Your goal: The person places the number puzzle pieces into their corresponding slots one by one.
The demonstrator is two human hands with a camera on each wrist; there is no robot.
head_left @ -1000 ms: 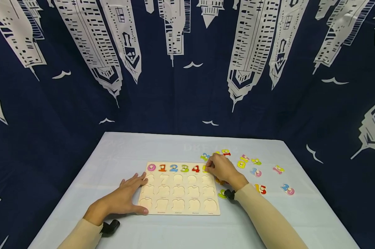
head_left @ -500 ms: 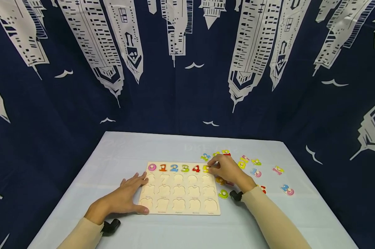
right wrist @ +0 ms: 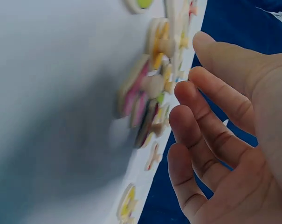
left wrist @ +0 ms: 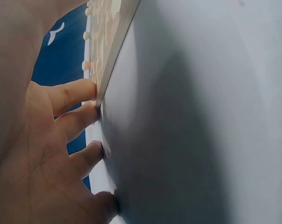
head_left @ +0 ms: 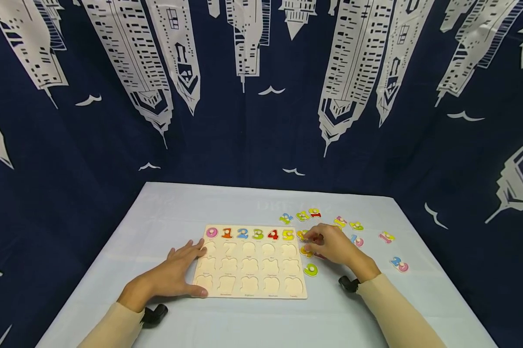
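Observation:
A wooden number puzzle board (head_left: 249, 288) lies on the table, its top row filled by coloured digits 0 to 5, including the yellow 5 (head_left: 288, 235) at the right end. My left hand (head_left: 170, 278) rests spread at the board's left edge, fingertips and thumb on its rim; in the left wrist view the fingers (left wrist: 73, 95) touch the board's edge. Just right of the board, my right hand (head_left: 334, 245) hovers over loose number pieces with fingers loosely bent, holding nothing. Below it are an orange-yellow piece (head_left: 305, 252) and a green piece (head_left: 311, 269). The hand hides some pieces.
Several knobbed number pieces are scattered right of the board, among them a blue-and-pink 20 (head_left: 399, 264), a pink-and-yellow piece (head_left: 387, 237) and a blue-and-yellow piece (head_left: 286, 218). A white cloth covers the table (head_left: 244, 324). A dark blue patterned curtain (head_left: 244, 140) hangs behind.
My right hand has let go of the yellow 5 in the top row and moved right and slightly down, over the loose pieces. My left hand has stayed in place.

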